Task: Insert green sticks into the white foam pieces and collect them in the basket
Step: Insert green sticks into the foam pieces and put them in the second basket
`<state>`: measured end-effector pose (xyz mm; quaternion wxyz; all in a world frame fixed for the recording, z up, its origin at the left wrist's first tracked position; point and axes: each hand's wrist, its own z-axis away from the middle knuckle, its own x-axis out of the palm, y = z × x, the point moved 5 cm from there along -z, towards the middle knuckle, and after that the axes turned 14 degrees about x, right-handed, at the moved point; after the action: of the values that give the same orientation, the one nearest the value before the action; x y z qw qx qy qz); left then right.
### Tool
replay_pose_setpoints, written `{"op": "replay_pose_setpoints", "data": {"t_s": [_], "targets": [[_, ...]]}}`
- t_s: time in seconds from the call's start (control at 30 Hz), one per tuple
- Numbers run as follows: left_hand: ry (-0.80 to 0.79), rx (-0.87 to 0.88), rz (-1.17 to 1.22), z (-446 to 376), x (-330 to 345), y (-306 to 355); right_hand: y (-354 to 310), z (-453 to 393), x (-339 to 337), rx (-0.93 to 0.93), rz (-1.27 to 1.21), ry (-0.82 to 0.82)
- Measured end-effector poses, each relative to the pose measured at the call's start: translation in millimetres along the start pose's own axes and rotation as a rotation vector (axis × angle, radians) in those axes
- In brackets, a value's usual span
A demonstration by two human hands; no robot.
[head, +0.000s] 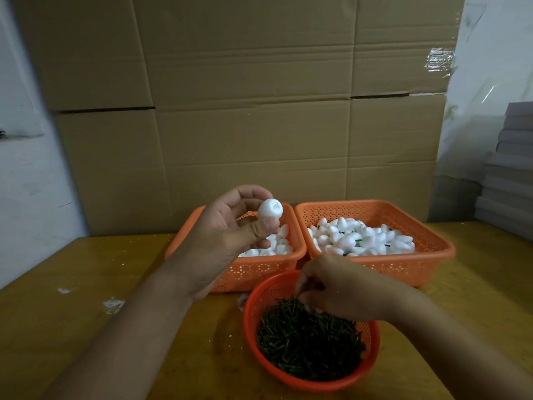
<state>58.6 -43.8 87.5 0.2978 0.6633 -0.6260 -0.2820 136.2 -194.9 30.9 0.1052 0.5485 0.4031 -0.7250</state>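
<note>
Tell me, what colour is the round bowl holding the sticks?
The round bowl is red-orange, seen in the head view.

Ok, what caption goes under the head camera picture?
Left hand holds a foam piece; right hand reaches into the sticks.

Head camera — looks forward and down, close over the table [86, 284].

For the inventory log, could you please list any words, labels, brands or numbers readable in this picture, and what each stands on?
None can be read: the cardboard boxes, the two rectangular baskets and the round basket show no print, label or number.
</note>
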Motion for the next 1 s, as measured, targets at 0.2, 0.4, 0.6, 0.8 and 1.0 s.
{"op": "replay_pose_setpoints", "data": {"t_s": [0.2,0.4,0.6,0.8,1.0], "targets": [[-0.019,0.032,-0.019,0.2,1.0,-0.4,-2.6,7.5,-4.3,-0.028,-0.182,-0.178],[-0.009,0.011,-0.016,0.1,0.7,-2.0,-25.6,33.2,-31.0,-0.262,-0.985,-0.461],[0.0,-0.003,-0.024,0.0,1.6,-1.5,-23.6,32.5,-54.0,-0.211,-1.643,-0.324],[-0.003,-0.014,-0.018,0.9,3.0,-0.3,-21.0,25.2,-53.1,-0.095,-1.725,-0.157],[-0.016,-0.002,-0.05,0.6,4.5,0.1,-17.5,21.4,-48.2,-0.016,-1.433,0.087]]}}
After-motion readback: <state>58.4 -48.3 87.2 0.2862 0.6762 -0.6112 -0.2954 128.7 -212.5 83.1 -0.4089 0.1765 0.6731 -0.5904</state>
